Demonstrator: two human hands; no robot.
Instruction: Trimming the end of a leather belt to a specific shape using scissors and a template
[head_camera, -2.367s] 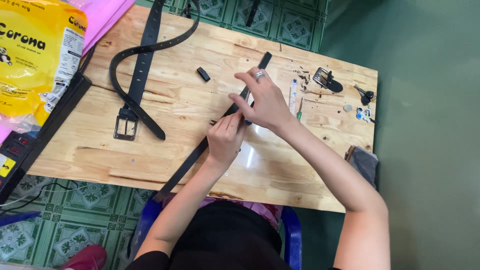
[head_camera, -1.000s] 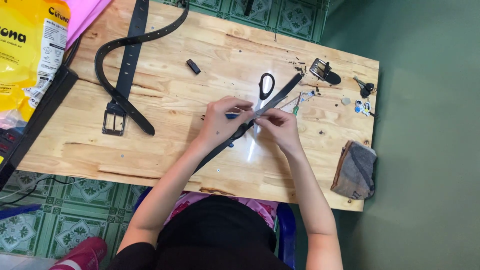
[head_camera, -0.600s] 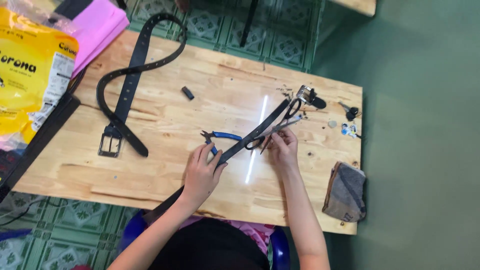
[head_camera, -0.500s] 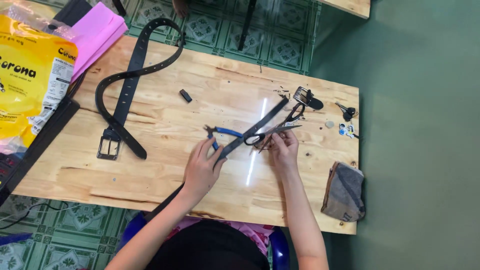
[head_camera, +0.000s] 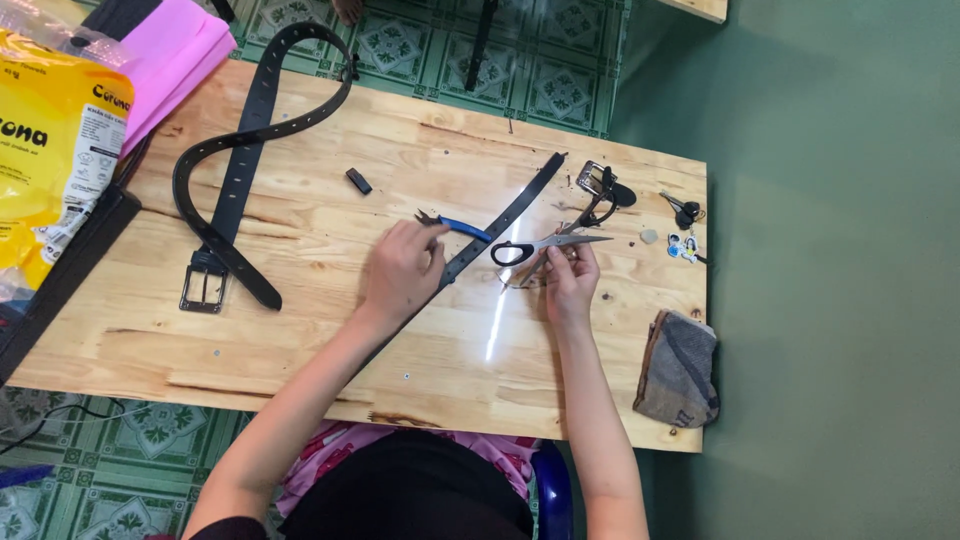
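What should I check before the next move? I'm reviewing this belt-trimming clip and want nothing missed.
1. Black belt strap lies flat across the table: ok.
2. Left hand is on the strap beside the blue-handled pliers: ok.
3. Right hand has a firm grip on the scissors: cannot tell; the fingers sit just below them.
4. Scissor blades are shut: ok.
5. Loose buckle lies clear of the hands: ok.
6. Second belt is apart from the work, at the far left: ok.
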